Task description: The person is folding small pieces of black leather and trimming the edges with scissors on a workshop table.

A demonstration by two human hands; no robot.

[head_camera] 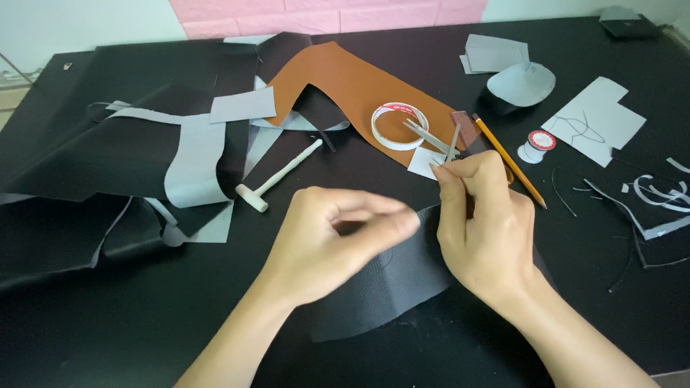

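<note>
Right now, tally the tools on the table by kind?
White mallet: 1
Tape roll: 1
Thread spool: 1
Pencil: 1
Metal divider at the right hand: 1
Total: 5

Leather craft workshop: leather offcuts (144,154), paper patterns (593,121), small mallet (277,177), tape roll (399,126).
</note>
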